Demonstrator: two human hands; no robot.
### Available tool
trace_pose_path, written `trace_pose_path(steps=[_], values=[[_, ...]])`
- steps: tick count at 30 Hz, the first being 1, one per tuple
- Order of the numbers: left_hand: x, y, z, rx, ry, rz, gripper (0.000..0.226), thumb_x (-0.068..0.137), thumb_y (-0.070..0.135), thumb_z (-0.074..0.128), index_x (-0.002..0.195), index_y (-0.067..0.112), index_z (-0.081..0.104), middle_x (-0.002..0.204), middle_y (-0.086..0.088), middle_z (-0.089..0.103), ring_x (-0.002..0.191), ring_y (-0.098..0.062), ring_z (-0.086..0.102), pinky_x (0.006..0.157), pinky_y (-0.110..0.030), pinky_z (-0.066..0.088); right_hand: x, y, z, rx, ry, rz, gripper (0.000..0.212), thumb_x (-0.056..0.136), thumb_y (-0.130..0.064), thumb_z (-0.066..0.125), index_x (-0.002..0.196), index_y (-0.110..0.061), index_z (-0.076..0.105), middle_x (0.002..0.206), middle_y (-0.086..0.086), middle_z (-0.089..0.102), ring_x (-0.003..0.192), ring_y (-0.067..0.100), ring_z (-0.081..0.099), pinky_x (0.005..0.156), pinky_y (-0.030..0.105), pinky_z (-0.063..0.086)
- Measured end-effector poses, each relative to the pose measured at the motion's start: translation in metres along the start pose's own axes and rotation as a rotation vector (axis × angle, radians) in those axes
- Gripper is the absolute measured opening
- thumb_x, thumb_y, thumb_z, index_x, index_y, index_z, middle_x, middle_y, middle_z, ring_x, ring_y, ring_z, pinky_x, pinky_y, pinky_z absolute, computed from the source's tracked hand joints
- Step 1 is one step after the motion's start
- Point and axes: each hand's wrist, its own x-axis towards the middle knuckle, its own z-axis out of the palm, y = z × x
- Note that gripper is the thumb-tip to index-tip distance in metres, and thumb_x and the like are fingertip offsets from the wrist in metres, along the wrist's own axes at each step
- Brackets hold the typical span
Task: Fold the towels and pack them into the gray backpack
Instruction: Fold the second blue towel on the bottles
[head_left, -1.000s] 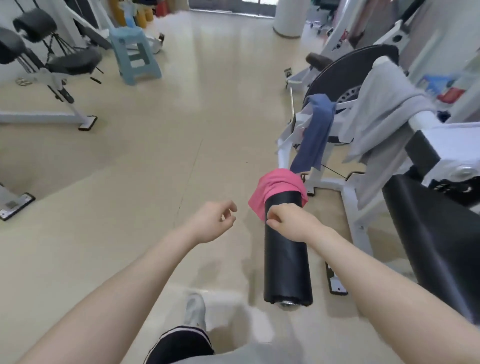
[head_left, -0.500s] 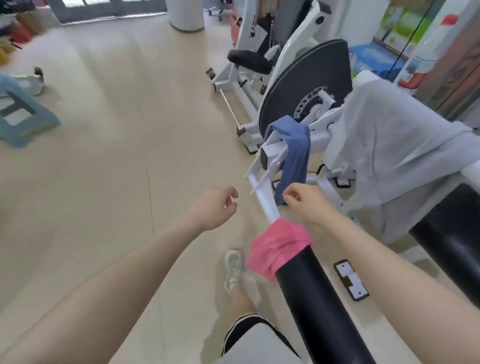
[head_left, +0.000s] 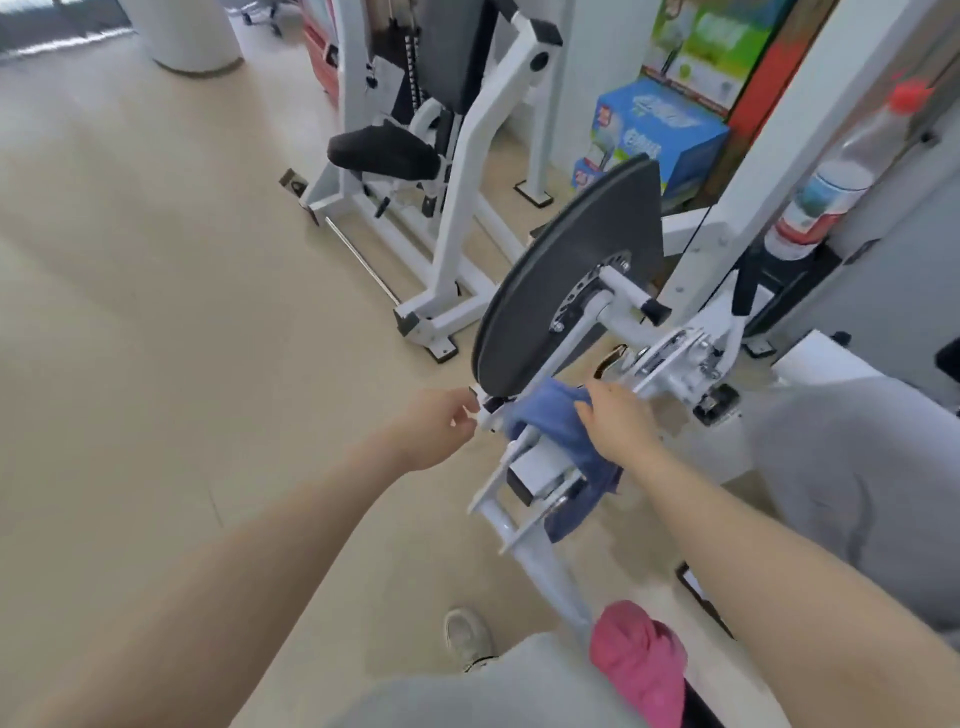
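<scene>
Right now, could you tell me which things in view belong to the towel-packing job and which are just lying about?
For the job:
- blue towel, draped on the white machine frame, right hand on it
- pink towel
- gray towel
- left hand, holding nothing

Lying about:
- black weight disc
- blue carton
- bottle with a red cap

No backpack is in view.

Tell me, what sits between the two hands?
In the head view, the white metal machine arm and the draped blue towel's near edge lie between the left hand and the right hand.
</scene>
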Motion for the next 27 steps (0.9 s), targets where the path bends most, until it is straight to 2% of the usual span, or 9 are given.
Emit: trace_pose_path(steps=[3,8,12,14,16,18,22,24,27], values=[[0.02,-0.004,-0.009,0.024,-0.076,0.039,0.03,0.094,0.021,0.044,0.122,0.015,0.053,0.117,-0.003,0.059,0.102,-0.021,0.054,0.083,-0.024,0.039,0.009,0.0,0.013,-0.036,-0.043,0.005,0.033,0.094,-0.036,0.041,0.122,-0.02,0.048,0.117,0.007,0.061,0.111,0.03,0.053,0.095,0.038,0.037],[0.039,-0.003,-0.019,0.042,-0.149,0.132,0.028,0.094,0.023,0.043,0.12,0.017,0.053,0.118,-0.004,0.058,0.099,-0.024,0.057,0.087,-0.031,0.045,0.007,-0.007,0.018,0.03,0.091,0.093,0.022,0.093,-0.031,0.048,0.112,-0.023,0.056,0.11,0.002,0.062,0.11,0.025,0.051,0.096,0.034,0.038],[0.041,0.005,-0.029,0.035,-0.187,0.277,0.028,0.095,0.022,0.042,0.12,0.017,0.051,0.113,-0.005,0.06,0.094,-0.024,0.058,0.08,-0.03,0.045,-0.025,-0.019,-0.013,0.605,0.116,0.189,0.007,0.094,-0.016,0.046,0.094,-0.019,0.053,0.092,0.003,0.058,0.089,0.021,0.054,0.065,0.02,0.041],[0.038,0.012,-0.033,-0.018,-0.206,0.365,0.026,0.094,0.022,0.043,0.119,0.02,0.051,0.104,-0.006,0.063,0.09,-0.027,0.061,0.078,-0.035,0.05,-0.055,-0.024,-0.044,0.83,0.213,0.22,0.013,0.094,-0.013,0.047,0.085,-0.022,0.05,0.082,-0.004,0.053,0.079,0.016,0.05,0.061,0.018,0.037],[0.029,0.022,-0.037,-0.113,-0.193,0.482,0.026,0.094,0.021,0.046,0.12,0.022,0.051,0.093,0.001,0.063,0.08,-0.02,0.061,0.067,-0.027,0.05,-0.091,-0.029,-0.074,0.942,0.322,0.187,0.022,0.094,-0.011,0.048,0.08,-0.028,0.049,0.079,-0.007,0.052,0.073,0.011,0.048,0.063,0.021,0.038],[0.012,0.036,-0.043,-0.26,-0.14,0.645,0.022,0.093,0.016,0.048,0.113,0.024,0.053,0.088,0.011,0.06,0.072,-0.004,0.058,0.061,-0.013,0.045,-0.132,-0.038,-0.099,1.005,0.423,0.151,0.025,0.092,-0.008,0.05,0.08,-0.03,0.052,0.08,-0.009,0.055,0.071,0.005,0.05,0.065,0.019,0.042],[-0.042,0.063,-0.054,-0.508,0.016,0.927,0.016,0.092,0.012,0.05,0.096,0.027,0.054,0.087,0.021,0.056,0.078,0.011,0.054,0.07,-0.004,0.042,-0.21,-0.066,-0.115,1.136,0.572,0.137,0.018,0.08,-0.008,0.06,0.078,-0.025,0.055,0.071,-0.018,0.058,0.068,-0.001,0.051,0.065,0.012,0.042],[-0.07,0.076,-0.054,-0.551,-0.072,1.029,0.018,0.091,0.01,0.052,0.091,0.028,0.055,0.088,0.02,0.057,0.079,0.013,0.054,0.072,-0.004,0.041,-0.243,-0.079,-0.112,1.188,0.599,0.131,0.015,0.075,-0.008,0.058,0.076,-0.023,0.055,0.066,-0.02,0.059,0.065,-0.004,0.051,0.062,0.009,0.042],[-0.104,0.095,-0.042,-0.498,-0.495,1.101,0.018,0.091,0.011,0.054,0.095,0.028,0.057,0.093,0.016,0.062,0.081,0.014,0.057,0.078,-0.006,0.044,-0.287,-0.093,-0.106,1.126,0.657,0.169,0.027,0.079,0.003,0.062,0.075,-0.023,0.056,0.066,-0.018,0.061,0.066,-0.007,0.052,0.065,0.009,0.044]])
